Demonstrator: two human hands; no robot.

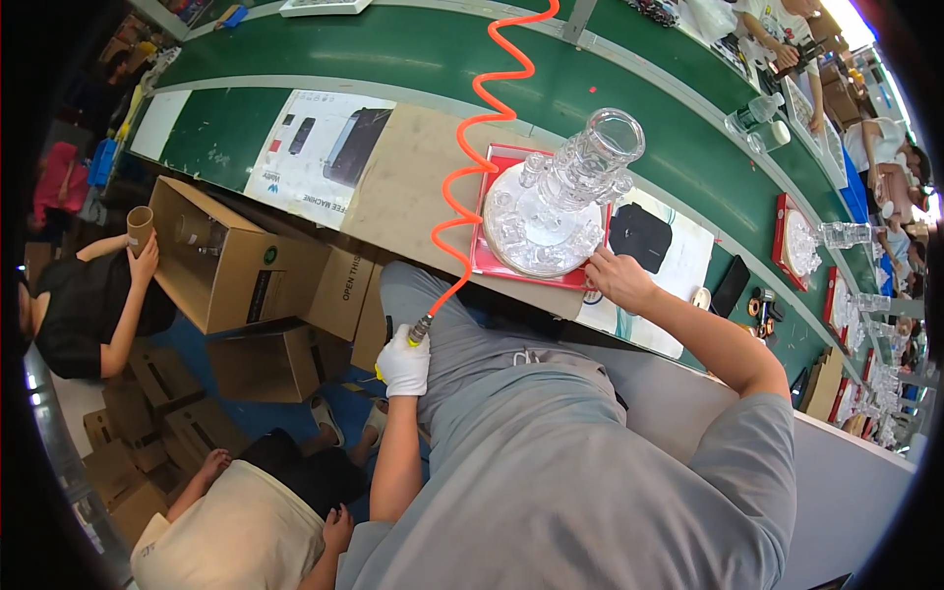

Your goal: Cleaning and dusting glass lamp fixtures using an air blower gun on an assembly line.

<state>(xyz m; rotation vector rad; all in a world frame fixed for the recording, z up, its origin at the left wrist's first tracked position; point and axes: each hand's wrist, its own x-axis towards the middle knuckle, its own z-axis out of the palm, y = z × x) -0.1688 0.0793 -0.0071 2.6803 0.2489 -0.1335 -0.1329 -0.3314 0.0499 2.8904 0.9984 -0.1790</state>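
My left hand [403, 364], in a white glove, is closed around a tool whose body it hides; only the metal fitting [421, 328] shows, joined to an orange coiled air hose [462, 187]. In front of me a round, clear plastic or glass assembly [531, 221] lies on a red square tray [484, 258], with a tall clear ribbed cylinder [600, 147] standing on it. Small clear pieces ring its base. My bare right hand [621, 280] has its fingers pinched together at the right edge of the assembly and tray; what they hold is hidden.
Cardboard covers the bench edge, beside a printed carton sheet [315, 157]. More red trays with clear assemblies [801, 246] line the right. An open carton [231, 256] stands at the left, where a person holds a cardboard tube [141, 226]. Another person sits lower left.
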